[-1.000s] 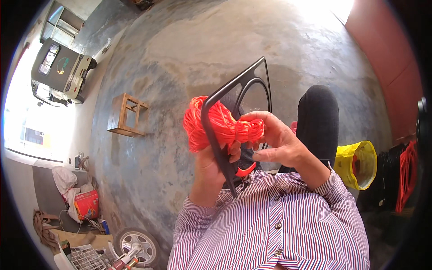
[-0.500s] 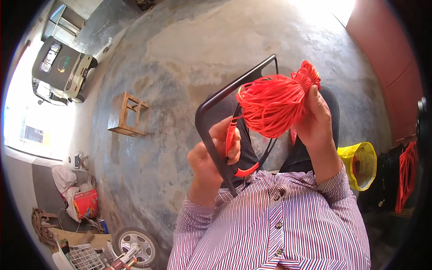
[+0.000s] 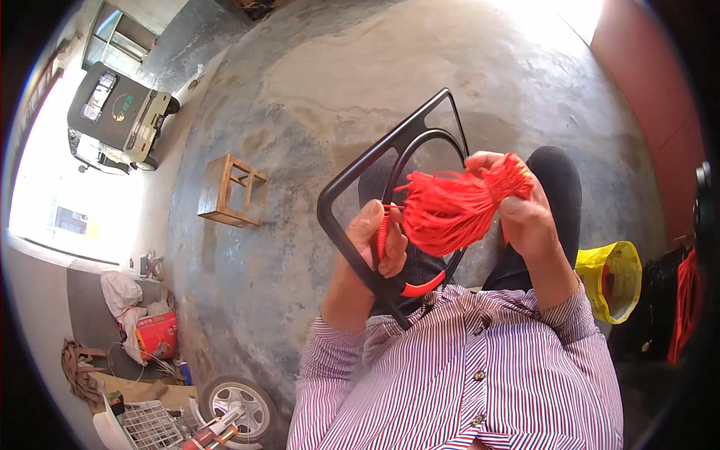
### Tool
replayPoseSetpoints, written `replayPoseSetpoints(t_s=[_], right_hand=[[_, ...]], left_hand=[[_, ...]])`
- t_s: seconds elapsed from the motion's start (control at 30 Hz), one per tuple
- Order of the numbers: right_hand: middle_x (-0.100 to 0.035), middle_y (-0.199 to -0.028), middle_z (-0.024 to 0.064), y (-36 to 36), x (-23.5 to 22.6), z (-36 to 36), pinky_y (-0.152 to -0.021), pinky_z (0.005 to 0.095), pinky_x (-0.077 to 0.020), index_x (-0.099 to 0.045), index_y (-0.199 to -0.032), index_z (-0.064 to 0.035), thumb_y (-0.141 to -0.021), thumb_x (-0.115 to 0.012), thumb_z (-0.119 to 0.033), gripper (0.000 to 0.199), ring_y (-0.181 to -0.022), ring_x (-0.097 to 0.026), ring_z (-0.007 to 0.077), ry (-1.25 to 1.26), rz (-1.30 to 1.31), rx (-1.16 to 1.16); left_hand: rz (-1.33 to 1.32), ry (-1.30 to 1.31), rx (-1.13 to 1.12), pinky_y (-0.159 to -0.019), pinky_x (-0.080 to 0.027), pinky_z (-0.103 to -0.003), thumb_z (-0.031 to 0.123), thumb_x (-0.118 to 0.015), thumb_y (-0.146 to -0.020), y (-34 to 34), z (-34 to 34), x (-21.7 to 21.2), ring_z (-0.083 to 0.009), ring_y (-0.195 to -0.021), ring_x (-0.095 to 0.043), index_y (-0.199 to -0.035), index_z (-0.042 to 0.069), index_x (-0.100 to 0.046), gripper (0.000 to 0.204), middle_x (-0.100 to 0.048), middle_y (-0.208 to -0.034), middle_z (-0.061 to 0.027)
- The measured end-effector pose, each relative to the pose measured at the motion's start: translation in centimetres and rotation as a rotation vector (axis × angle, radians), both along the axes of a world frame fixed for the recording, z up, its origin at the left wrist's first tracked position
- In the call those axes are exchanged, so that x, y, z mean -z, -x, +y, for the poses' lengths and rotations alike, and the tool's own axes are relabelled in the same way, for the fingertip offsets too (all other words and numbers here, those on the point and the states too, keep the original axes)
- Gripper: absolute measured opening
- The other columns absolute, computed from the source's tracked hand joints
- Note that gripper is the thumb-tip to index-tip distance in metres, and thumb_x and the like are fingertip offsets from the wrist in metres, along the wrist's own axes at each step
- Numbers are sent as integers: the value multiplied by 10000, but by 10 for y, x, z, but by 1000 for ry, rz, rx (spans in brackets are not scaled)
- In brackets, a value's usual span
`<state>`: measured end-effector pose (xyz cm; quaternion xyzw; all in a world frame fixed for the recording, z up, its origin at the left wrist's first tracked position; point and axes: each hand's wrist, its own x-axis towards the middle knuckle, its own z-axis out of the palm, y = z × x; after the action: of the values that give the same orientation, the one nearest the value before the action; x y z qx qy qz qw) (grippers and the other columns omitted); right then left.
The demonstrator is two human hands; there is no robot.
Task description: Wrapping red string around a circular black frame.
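Red cord bundle (image 3: 448, 215) is held up in front of the torso, btwn the two hands: just left of R hand (image 3: 528, 217), w/ its tied end inside that hand's grasp & its loose loops fanning out twd L hand (image 3: 375, 240). R hand is closed on the tied end, thumb on the near side, fingers round the top. A thin red strand (image 3: 394, 207) spans the short gap from bundle to L thumb. L hand is closed round the curved rod (image 3: 429, 134) of a black frame (image 3: 375, 154), at a stretch w/ red cord wraps (image 3: 383, 235); bundle's loops are near its fingertips, apart from the palm. Frame's thick bar crosses in front of L hand. A 2nd red-wrapped bit (image 3: 424, 285) sits lower on the frame, nr the shirt (image 3: 450, 367).

Further out: dark trouser knee (image 3: 561, 180) behind R hand; yellow container (image 3: 591, 279) to the right, w/ more red cord (image 3: 684, 304) hanging past it. Left side: wooden stool (image 3: 216, 191) on concrete floor (image 3: 300, 82), wheel (image 3: 259, 424) at bottom, red pkg (image 3: 159, 335) above it, small vehicle (image 3: 112, 124) upper left.
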<state>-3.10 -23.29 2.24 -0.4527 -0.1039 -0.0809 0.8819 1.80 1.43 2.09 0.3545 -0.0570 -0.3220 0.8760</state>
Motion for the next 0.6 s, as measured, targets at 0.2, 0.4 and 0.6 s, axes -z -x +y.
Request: replayPoseSetpoints(t_s=[0.2, 0.4, 0.6], right_hand=[[-631, -1219, 132, 0, 13, 0, -1011, 353, -460, -527, -1185, -16, -869, -614, -159, 358, -1122, -629, 203, -264, 67, 36], [-625, -821, 54, -6, 17, 8, -717, 262, -510, -542, -1004, -31, -786, -803, -174, 369, -736, -624, 137, 722, 133, 455], [-659, -736, 111, -6, 10, 24, -652, 373, -529, -543, -927, -58, -719, -834, -299, 431, -683, -681, 293, 1295, 170, 400]], left_hand=[[-15, 44, 57, -310, -274, -258, 284, -394, -1023, 3, -2, 4, -128, -357, -353, -1032, -4, -620, 366, -480, -536, -73], [30, 86, 87, -330, -290, -258, 308, -359, -1031, 4, 1, 4, -123, -373, -364, -950, -10, -589, 401, -513, -571, -90], [-77, -38, 152, -391, -335, -250, 315, -361, -1057, 15, -7, -5, -109, -430, -403, -1089, -70, -614, 462, -602, -681, -133]])
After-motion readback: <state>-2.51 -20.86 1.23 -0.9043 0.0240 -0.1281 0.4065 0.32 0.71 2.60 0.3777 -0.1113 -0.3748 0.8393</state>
